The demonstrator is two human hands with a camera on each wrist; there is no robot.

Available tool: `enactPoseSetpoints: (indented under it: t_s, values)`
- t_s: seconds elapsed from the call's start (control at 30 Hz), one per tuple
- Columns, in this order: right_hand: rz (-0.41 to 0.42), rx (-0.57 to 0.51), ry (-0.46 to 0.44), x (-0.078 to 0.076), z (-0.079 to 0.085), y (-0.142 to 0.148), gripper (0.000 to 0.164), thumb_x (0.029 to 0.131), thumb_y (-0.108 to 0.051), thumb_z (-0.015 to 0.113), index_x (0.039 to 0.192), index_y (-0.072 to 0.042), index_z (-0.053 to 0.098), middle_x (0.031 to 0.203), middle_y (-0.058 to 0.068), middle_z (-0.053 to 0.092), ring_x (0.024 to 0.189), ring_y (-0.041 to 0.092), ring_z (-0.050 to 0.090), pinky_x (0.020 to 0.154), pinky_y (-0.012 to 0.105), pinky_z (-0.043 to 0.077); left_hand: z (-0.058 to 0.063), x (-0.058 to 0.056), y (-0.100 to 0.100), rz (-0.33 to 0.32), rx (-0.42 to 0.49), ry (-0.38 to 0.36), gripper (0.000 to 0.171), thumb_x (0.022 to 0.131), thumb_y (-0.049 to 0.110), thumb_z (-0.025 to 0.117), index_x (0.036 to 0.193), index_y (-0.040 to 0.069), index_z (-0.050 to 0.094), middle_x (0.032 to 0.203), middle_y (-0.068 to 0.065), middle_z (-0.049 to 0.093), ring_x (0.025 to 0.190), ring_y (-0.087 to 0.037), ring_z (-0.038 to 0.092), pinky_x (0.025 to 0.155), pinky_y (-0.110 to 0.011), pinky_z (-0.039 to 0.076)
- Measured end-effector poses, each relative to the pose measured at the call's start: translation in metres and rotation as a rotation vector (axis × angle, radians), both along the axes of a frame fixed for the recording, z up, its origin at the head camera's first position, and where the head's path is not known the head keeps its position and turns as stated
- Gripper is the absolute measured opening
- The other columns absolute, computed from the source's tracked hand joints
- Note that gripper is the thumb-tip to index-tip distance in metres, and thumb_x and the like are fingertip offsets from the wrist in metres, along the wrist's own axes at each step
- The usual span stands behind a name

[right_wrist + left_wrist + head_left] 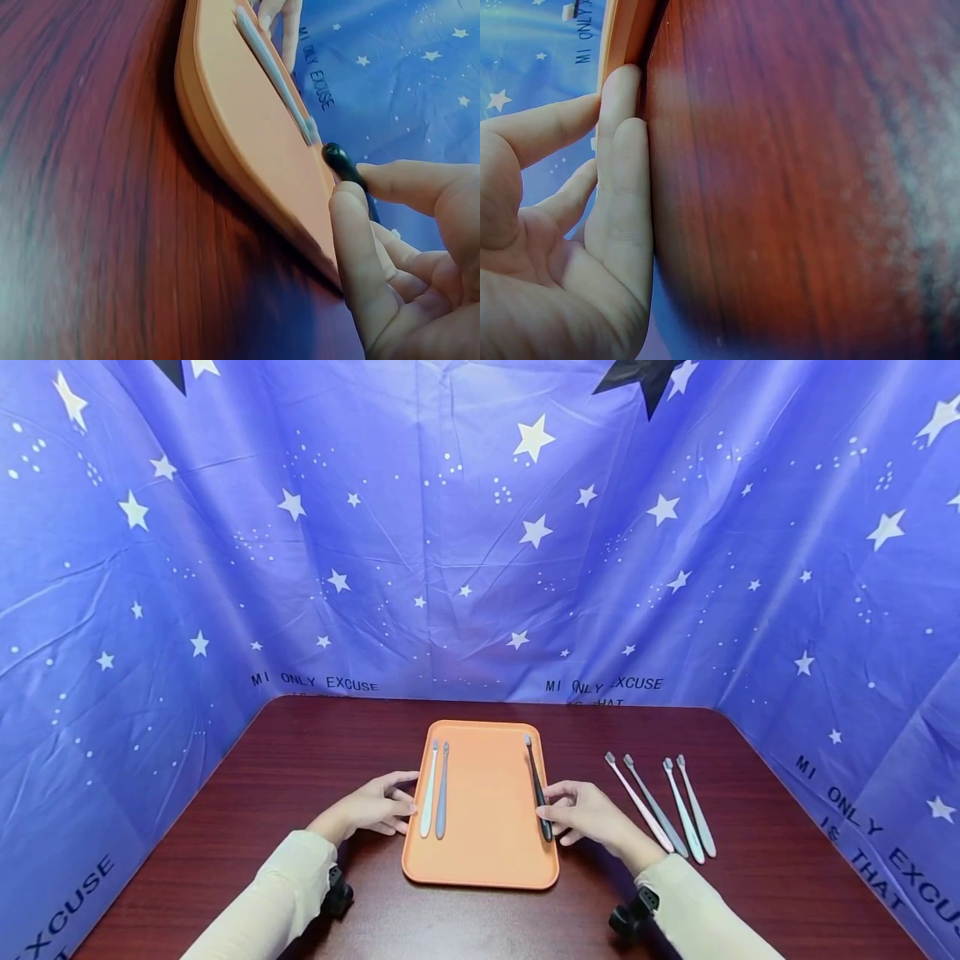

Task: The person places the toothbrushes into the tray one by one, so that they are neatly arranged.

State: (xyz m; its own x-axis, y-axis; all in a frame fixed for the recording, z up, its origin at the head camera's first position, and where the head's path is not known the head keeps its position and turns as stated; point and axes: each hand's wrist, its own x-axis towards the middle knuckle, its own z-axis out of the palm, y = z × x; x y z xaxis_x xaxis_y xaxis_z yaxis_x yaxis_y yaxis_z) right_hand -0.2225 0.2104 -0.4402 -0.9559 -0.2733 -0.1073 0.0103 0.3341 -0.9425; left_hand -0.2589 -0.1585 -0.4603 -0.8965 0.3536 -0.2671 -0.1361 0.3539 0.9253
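Observation:
An orange tray (487,872) lies on the table between both hands. At its left edge is my left hand (377,803), the thumb at the rim and the fingers along the outer wall; it pinches the tray edge (626,34). My right hand (588,814) pinches the handle of a black toothbrush (537,785) between thumb and finger, along the tray's right edge. In the right wrist view the dark handle end (336,156) pokes out past the fingertips. A white toothbrush (430,789) and a blue-grey toothbrush (442,793) lie side by side on the tray's left part.
Right of my right hand, several toothbrushes lie on the dark red wooden table (315,735): a pink one (641,802), a grey one (656,806), a pale mint one (684,810) and a light grey one (697,806). A blue star-printed cloth (480,568) surrounds the table.

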Motion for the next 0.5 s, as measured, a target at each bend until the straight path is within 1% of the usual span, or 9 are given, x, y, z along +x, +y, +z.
enactPoseSetpoints:
  t_s: [0.27,0.5]
  values:
    - [0.030,-0.082,-0.032,-0.003,0.000,-0.022,0.051,0.091,-0.009,0.072,0.130,0.015,0.050,0.083,0.008,0.068,0.064,0.013,0.065,0.055,0.031,0.057,0.000,-0.001,0.000,0.005,-0.004,0.002,0.070,0.091,0.011,0.070,0.153,0.008,0.037,0.108,-0.009,0.065,0.075,-0.025,0.072,0.066,-0.037,0.056]
    - [0.011,-0.072,-0.049,-0.007,-0.003,-0.041,0.048,0.090,-0.009,0.073,0.129,0.013,0.054,0.079,0.008,0.068,0.063,0.014,0.066,0.054,0.033,0.057,0.001,0.000,0.000,0.005,0.001,-0.005,0.070,0.091,0.011,0.071,0.153,0.008,0.038,0.108,-0.009,0.064,0.075,-0.025,0.072,0.065,-0.036,0.055]
